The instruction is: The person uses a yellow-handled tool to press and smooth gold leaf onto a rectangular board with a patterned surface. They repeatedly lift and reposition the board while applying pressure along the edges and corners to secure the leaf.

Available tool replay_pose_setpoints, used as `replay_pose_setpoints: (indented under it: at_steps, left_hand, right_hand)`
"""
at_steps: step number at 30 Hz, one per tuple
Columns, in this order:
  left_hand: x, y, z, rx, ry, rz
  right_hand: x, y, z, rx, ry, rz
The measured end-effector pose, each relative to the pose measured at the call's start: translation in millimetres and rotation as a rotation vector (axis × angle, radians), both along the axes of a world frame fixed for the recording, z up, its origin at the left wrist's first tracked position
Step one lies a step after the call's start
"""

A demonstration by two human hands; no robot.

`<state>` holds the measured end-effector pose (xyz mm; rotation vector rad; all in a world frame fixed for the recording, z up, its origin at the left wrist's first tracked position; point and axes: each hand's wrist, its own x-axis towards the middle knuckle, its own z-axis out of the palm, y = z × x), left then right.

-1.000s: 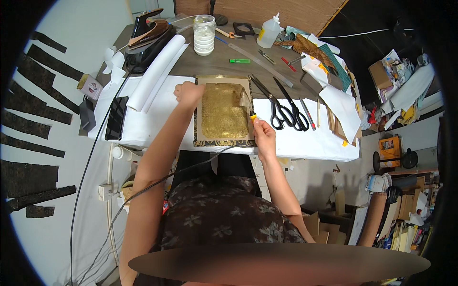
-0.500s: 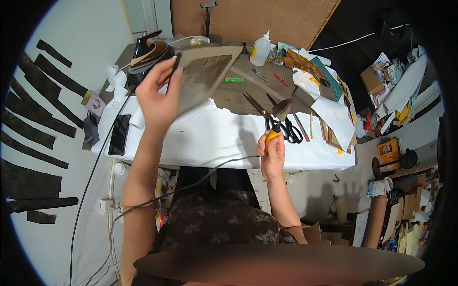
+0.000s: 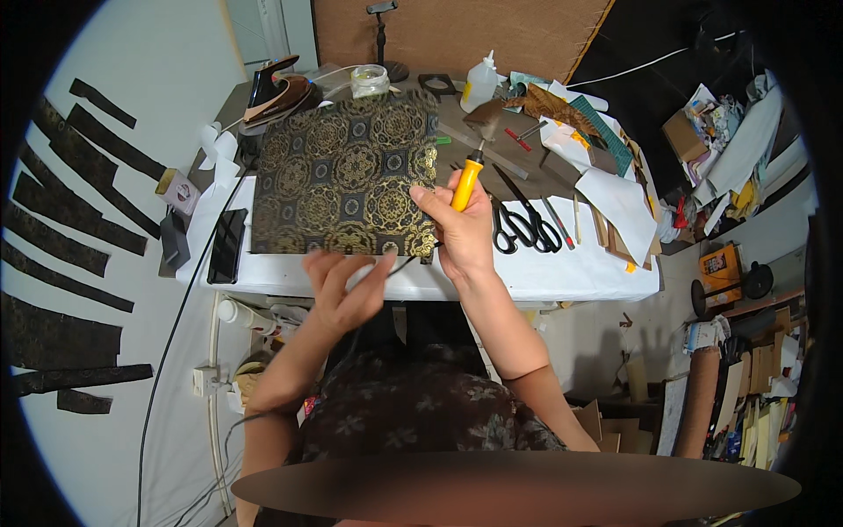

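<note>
In my right hand [image 3: 465, 230], closed fingers hold a yellow-handled corded tool [image 3: 467, 183], its wide flat metal head [image 3: 485, 116] pointing away from me. The same hand's thumb presses on the right edge of a squarish panel [image 3: 351, 176], which is raised above the table. Black cloth with a gold medallion pattern faces up on it. Just under the panel's near edge is my left hand [image 3: 345, 294], slightly blurred, its fingers apart and holding nothing; whether the fingertips touch the edge I cannot tell.
Black-handled scissors [image 3: 525, 224] lie right of the panel, near a white squeeze bottle [image 3: 479, 83]. A clothes iron [image 3: 274, 95] stands back left, a phone [image 3: 226, 246] at the left edge. Paper scraps [image 3: 619, 211] cover the right side. Dark cloth strips [image 3: 110, 158] hang on the left wall.
The panel has turned from its plain side to its patterned side and come lower. My left hand has moved off its left edge, down and right. My right hand with the tool has moved left and up.
</note>
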<state>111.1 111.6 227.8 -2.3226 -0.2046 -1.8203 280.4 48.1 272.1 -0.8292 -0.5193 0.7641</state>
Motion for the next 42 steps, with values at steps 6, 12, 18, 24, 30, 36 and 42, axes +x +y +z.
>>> replay_pose_setpoints:
  at_steps: [6, 12, 18, 24, 30, 36, 42]
  left_hand:
    - [8, -13, -74, -1.41, -0.093, -0.849]
    - [24, 0, -42, -1.704, -0.349, -0.867]
    - [21, 11, -22, -1.473, -0.415, -0.694]
    - [17, 20, -19, -1.542, -0.383, -0.573]
    - [14, 15, -9, -1.59, -0.432, -0.726]
    - [16, 12, 4, -1.547, -0.498, -0.961]
    - [13, 9, 6, -1.57, -0.465, -0.933]
  right_hand:
    - [-17, 2, -2, 0.027, 0.039, -0.065]
    - [-9, -1, -12, -0.037, -0.193, -0.063]
    - [27, -68, -36, -0.347, -0.604, -0.077]
    - [-1, -91, -61, -0.213, -0.625, -0.144]
    - [-6, -85, -57, -0.226, -0.683, -0.16]
    - [-9, -82, -65, -0.146, -0.552, -0.108]
    - [-12, -84, -67, -0.117, -0.435, -0.024]
